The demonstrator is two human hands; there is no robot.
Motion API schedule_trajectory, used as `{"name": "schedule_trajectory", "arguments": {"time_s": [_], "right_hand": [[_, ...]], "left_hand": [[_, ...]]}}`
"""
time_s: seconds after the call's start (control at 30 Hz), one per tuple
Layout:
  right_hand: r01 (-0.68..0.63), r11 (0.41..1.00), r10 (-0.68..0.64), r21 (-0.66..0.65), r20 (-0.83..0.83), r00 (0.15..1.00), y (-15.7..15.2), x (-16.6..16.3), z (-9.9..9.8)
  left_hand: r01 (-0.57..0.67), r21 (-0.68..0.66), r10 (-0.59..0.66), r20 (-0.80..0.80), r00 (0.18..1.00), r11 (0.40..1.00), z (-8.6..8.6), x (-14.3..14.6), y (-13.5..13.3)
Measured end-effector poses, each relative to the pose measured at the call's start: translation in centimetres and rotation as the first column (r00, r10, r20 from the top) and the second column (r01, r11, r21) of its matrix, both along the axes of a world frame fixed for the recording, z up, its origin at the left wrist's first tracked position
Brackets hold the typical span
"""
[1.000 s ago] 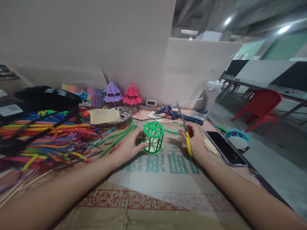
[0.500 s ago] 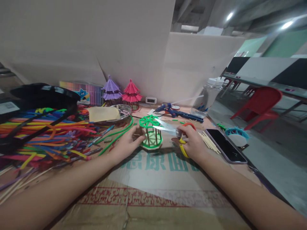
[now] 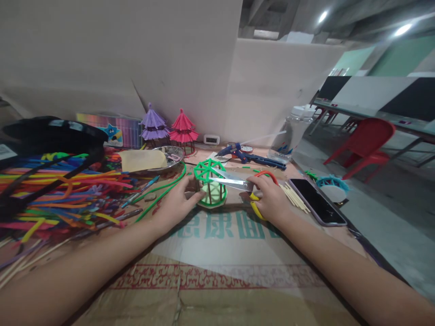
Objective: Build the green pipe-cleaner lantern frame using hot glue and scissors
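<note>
A small pavilion frame (image 3: pixel 211 200) stands on the cardboard, with a green spoked top, brown posts and a green-edged base. My left hand (image 3: pixel 185 199) grips its left side between thumb and fingers. In my right hand (image 3: pixel 270 197) is a pair of scissors (image 3: pixel 234 183) with red and yellow handles. The blades are parted and point left, lying over or against the right part of the green top; whether anything is between them I cannot tell.
Pipe cleaners (image 3: pixel 68 190) are heaped at left. Behind stand a purple pavilion (image 3: pixel 153 122), a pink pavilion (image 3: pixel 183 127), a metal plate (image 3: pixel 176 156), a glue gun (image 3: pixel 251 156) and a bottle (image 3: pixel 290 133). Sticks (image 3: pixel 295 197) and a phone (image 3: pixel 317 202) lie at right.
The view has shifted slightly. The scissor blades have moved a little further left over the green top and look wider apart. My left hand keeps its hold on the frame.
</note>
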State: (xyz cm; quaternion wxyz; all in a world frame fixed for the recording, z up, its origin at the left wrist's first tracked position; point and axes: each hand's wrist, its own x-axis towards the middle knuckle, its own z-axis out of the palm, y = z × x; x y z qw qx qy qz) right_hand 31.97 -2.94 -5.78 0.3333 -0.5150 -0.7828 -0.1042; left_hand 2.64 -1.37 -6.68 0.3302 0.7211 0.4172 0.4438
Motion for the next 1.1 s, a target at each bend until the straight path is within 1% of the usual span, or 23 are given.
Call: {"name": "schedule_trajectory", "arguments": {"time_s": [0.13,0.27,0.33,0.43,0.5,0.53,0.63,0.73,0.8,0.87,0.9,0.97,1.03,1.1], "right_hand": [[-0.023,0.999,0.022,-0.028,-0.009,1.000,-0.2,-0.1,0.0],[-0.041,0.998,0.040,-0.038,-0.037,0.999,-0.4,-0.1,-0.1],[-0.017,0.998,0.014,-0.064,-0.055,0.998,-0.3,0.0,0.0],[0.071,0.986,-0.082,-0.149,-0.071,0.994,0.4,0.2,0.3],[0.133,0.967,-0.145,-0.218,-0.040,0.989,1.0,0.2,0.4],[0.147,0.957,-0.153,-0.249,-0.005,0.988,1.2,0.1,0.5],[0.165,0.937,-0.139,-0.309,0.103,0.985,1.4,-0.3,0.5],[0.160,0.933,-0.114,-0.323,0.156,0.981,0.9,-0.2,1.3],[0.165,0.934,-0.113,-0.316,0.176,0.978,0.3,1.0,2.3],[0.217,0.924,-0.161,-0.316,0.194,0.968,-0.5,3.6,3.5],[0.320,0.881,-0.247,-0.348,0.237,0.939,-1.0,5.4,4.0],[0.440,0.814,-0.360,-0.378,0.266,0.894,-2.2,9.2,4.5],[0.509,0.744,-0.423,-0.432,0.285,0.860,-3.5,12.7,4.2],[0.537,0.697,-0.454,-0.475,0.286,0.844,-4.5,15.2,3.3]], "left_hand": [[-0.010,0.004,0.010,0.008,1.000,1.000,-0.2,0.0,0.1],[-0.014,0.008,0.014,0.024,1.000,1.000,0.0,0.1,0.0],[-0.019,0.011,0.019,0.016,1.000,1.000,0.2,0.1,0.1],[-0.071,0.028,0.072,-0.016,0.997,0.997,0.2,-0.1,0.6],[-0.107,0.041,0.107,-0.014,0.994,0.993,-0.1,-0.3,1.0],[-0.107,0.035,0.108,-0.018,0.994,0.994,-0.2,-0.3,1.2],[-0.109,0.029,0.110,-0.041,0.993,0.994,-0.5,-0.4,1.5],[-0.090,0.008,0.090,-0.087,0.992,0.996,-0.5,-0.4,1.4],[-0.097,0.012,0.098,-0.123,0.988,0.995,-0.4,-0.5,1.4],[-0.098,0.016,0.099,-0.121,0.988,0.995,-0.4,-0.5,1.4],[-0.092,0.012,0.093,-0.106,0.990,0.996,-0.4,-0.5,1.4],[-0.076,0.000,0.075,-0.072,0.995,0.997,-0.3,-0.4,1.4],[-0.066,-0.008,0.066,-0.056,0.996,0.998,-0.3,-0.3,1.5],[-0.076,-0.003,0.076,-0.069,0.995,0.997,-0.4,-0.3,1.5]]}}
